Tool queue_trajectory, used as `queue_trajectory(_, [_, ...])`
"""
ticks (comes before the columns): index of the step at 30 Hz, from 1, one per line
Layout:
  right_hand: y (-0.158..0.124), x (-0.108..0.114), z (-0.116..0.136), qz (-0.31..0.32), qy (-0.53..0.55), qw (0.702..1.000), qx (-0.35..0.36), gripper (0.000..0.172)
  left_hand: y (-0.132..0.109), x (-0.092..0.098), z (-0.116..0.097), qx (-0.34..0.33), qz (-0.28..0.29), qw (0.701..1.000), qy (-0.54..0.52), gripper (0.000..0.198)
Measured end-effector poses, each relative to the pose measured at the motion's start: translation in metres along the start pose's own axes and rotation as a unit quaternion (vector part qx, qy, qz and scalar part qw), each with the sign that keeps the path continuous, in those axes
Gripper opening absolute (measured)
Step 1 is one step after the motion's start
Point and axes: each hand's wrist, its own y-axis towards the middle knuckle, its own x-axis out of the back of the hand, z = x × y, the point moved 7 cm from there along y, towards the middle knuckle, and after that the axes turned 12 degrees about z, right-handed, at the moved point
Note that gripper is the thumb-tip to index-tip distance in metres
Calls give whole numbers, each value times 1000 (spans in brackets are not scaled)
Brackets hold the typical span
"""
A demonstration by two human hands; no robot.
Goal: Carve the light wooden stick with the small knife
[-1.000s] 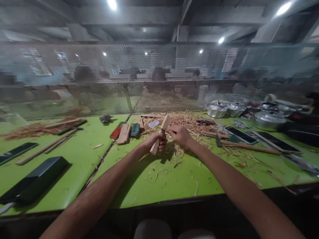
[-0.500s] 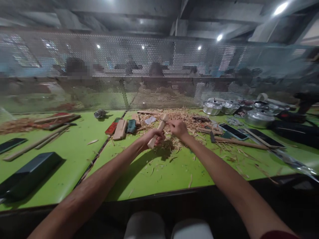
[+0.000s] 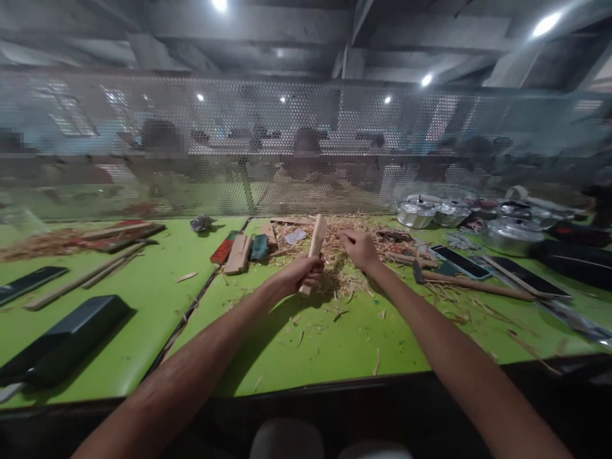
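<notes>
My left hand is wrapped around the lower part of a pale wooden stick, a flat-sided piece that stands nearly upright. To its right, my right hand is held with the fingers curled and pressed together, apart from the wood. Anything pinched in those fingers is too small or hidden to tell. Below and behind both hands lies a heap of wood shavings on the green table.
Left of the heap are a wooden block, a dark green cloth and a red piece. A hammer, phones and shiny metal pots lie right. A dark box-shaped object sits near left. Perforated mesh borders the back.
The wooden stick has turned from leaning to nearly upright in my left hand. My right hand has moved right, away from its upper end. The whole view has shifted slightly.
</notes>
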Motion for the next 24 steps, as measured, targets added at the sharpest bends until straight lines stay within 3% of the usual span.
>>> queue_trajectory(6, [-12,-30,37,93,-44,988,112,29,-7,2,-13,-39,-16,994,102,21])
queue_trajectory(10, [-15,-37,39,75,-104,984,125,27,-8,0,-10,-3,-15,991,134,33])
queue_trajectory(15, [-14,-39,37,58,-149,980,116,28,-6,-6,-21,-50,-17,993,109,33])
queue_trajectory(18, [-6,-31,21,51,-143,986,64,32,-9,-12,-15,-16,-12,993,120,30])
queue_trajectory(21, [0,-5,-22,7,-138,988,-66,33,-13,-26,-5,29,27,986,161,24])
queue_trajectory(24, [-5,24,-66,-39,-115,976,-179,39,-15,-40,-3,20,78,977,196,22])
